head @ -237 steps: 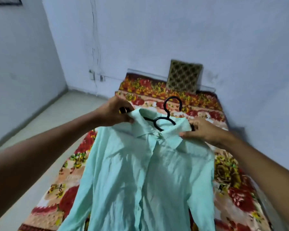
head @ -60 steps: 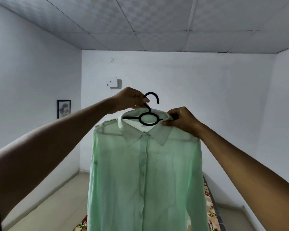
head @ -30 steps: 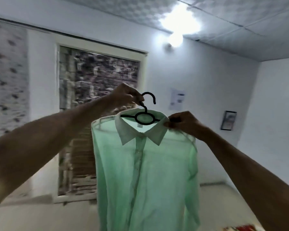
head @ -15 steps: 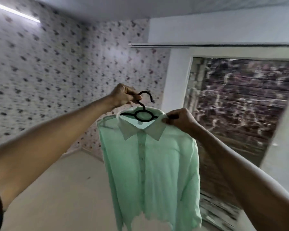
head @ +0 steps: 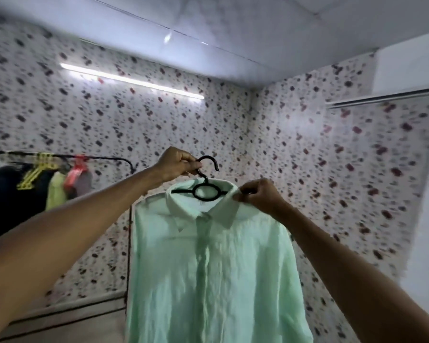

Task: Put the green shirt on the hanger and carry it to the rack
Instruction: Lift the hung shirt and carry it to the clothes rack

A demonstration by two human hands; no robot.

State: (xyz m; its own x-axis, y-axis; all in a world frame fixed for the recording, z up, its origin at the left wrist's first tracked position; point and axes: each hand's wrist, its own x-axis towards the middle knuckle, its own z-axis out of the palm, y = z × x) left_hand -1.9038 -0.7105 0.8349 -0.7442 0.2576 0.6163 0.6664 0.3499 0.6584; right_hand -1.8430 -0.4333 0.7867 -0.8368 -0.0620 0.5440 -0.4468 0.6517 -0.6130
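support: black clothes rack (head: 60,158) | on it: dark garments (head: 8,191), yellow hangers (head: 37,167), red hanger (head: 78,167)

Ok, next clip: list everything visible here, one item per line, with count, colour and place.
pale green button-up shirt: one, mint green, centre, hanging on the hanger
black plastic hanger: one, black, inside the collar
black metal clothes rack: one, black, left, against the wall
hanging garments: several, dark, yellow-green and grey, on yellow and red hangers
tube light: one, white, upper wall
left hand: one, holds the hanger's hook
right hand: one, pinches the collar
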